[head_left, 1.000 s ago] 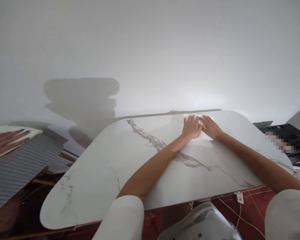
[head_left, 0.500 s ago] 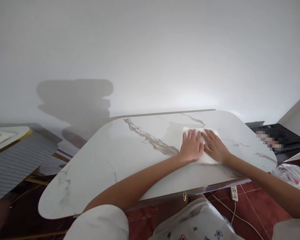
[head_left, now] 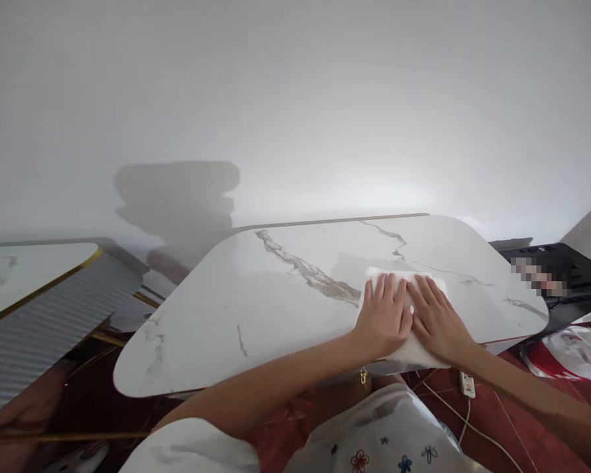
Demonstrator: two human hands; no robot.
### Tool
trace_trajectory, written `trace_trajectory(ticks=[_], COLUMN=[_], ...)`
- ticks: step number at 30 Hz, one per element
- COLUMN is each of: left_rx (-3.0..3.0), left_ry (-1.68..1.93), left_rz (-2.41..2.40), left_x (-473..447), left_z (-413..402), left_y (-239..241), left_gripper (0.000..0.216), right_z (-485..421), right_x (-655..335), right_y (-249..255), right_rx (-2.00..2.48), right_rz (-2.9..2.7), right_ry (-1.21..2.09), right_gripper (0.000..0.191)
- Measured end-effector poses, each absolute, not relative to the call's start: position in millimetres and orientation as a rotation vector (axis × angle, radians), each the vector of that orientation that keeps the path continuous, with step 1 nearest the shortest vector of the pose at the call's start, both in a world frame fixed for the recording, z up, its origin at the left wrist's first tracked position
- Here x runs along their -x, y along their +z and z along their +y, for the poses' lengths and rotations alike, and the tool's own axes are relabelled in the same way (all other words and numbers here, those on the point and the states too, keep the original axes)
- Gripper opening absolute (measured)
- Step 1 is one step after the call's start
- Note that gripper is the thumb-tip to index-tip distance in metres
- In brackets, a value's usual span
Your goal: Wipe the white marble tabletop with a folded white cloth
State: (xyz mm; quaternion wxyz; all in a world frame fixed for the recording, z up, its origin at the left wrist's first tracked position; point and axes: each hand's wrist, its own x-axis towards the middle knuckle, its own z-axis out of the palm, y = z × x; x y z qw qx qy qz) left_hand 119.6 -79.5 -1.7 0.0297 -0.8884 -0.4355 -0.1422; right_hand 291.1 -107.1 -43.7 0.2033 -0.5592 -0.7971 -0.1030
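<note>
A white cloth [head_left: 414, 351] lies folded on the white marble-patterned tabletop [head_left: 197, 322], right of its middle and reaching over the near edge. My left hand [head_left: 383, 316] rests flat on the cloth's left half, fingers stretched out. Beside it, my right hand [head_left: 439, 322] presses flat on the right half with its fingers spread. The two thumbs come close together near the cloth's middle. Both palms cover much of the cloth.
To the left stands another white-topped table [head_left: 39, 266] with a grey ribbed side. A black flat-topped object [head_left: 588, 263], partly pixelated, is at the right. Below are a white and red plastic bag [head_left: 576, 351] and a power strip [head_left: 467, 385] with its cable.
Both hands have drawn the cloth toward me, from the tabletop's middle to its near edge. The view has shifted slightly, showing more of the left table.
</note>
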Motion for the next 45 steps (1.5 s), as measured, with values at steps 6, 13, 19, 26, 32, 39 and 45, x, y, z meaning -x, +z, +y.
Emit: trace_trajectory(ticks=[6,13,19,26,32,39,45], left_rx=[2.739,2.827,2.894,2.875,2.867,2.747,2.693], left_ry=[-0.443,-0.515,-0.543,-0.538,-0.581,-0.575,-0.589], left_rz=[-1.333,-1.311,-1.438,-1.496,-1.435,-1.531,-1.639], left_x=[-136.7,-156.0,-170.5,-183.8,-178.0,-184.3,-174.5], left_z=[-86.7,-76.9,-37.9,22.1,64.1,116.9,156.0], left_y=[-2.6,3.1,8.6,11.6,5.8,0.4,3.8], left_gripper=[0.059,0.057,0.05,0.046,0.049,0.049,0.047], right_z=[-114.3,-103.3,-55.0,8.8,48.7,99.6,156.1], right_x=[-307.9,-336.4,-355.5,-370.9,-366.7,-343.4,-332.7], right_y=[-43.1,-42.1,-41.3,-35.0,-26.6,-1.0,-6.1], right_rx=[1.533,1.563,1.591,1.646,1.686,1.994,1.914], right_rz=[-2.216,-2.251,-2.239,-2.242,-2.267,-2.282,-2.303], right_ry=[-0.257,-0.182,-0.128,-0.095,-0.066,-0.002,-0.11], right_gripper=[0.062,0.06,0.06,0.06,0.063,0.061,0.057])
